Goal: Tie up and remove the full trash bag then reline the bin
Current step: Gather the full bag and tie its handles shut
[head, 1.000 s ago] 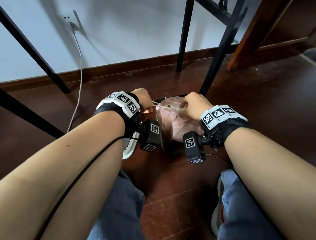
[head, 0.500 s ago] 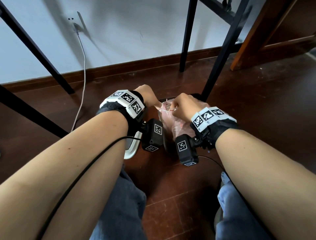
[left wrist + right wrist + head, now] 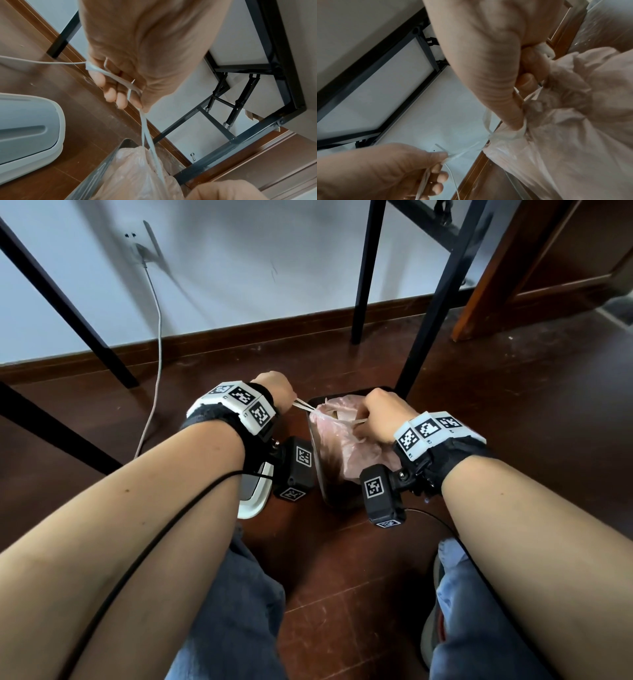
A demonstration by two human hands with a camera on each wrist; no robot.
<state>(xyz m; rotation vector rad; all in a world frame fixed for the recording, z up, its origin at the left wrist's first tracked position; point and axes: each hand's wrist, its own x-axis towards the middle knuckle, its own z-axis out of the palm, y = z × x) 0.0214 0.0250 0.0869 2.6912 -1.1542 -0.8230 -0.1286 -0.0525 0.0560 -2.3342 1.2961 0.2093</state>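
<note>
A pale pink trash bag (image 3: pixel 346 443) sits in a dark bin (image 3: pixel 329 484) on the wooden floor, its mouth gathered up. My left hand (image 3: pixel 274 388) grips the white drawstring (image 3: pixel 303 405) and holds it taut to the left; in the left wrist view the drawstring (image 3: pixel 145 129) runs from my curled fingers (image 3: pixel 109 93) down to the bag (image 3: pixel 137 175). My right hand (image 3: pixel 380 419) grips the gathered bag top and the other string loop. In the right wrist view its thumb and fingers (image 3: pixel 527 81) pinch the bunched plastic (image 3: pixel 573 108), with the left hand (image 3: pixel 385 169) low at the left.
The white bin lid (image 3: pixel 253 494) lies on the floor left of the bin. Black table legs (image 3: pixel 428 302) stand right behind the bin, others (image 3: pixel 65 302) at the left. A white cable (image 3: pixel 156 344) hangs from a wall socket. My knees in jeans (image 3: pixel 236 611) are close below.
My hands have drawn apart again: the left pulled the drawstring out to the left, the right shifted right on the bag top. The view has swung slightly.
</note>
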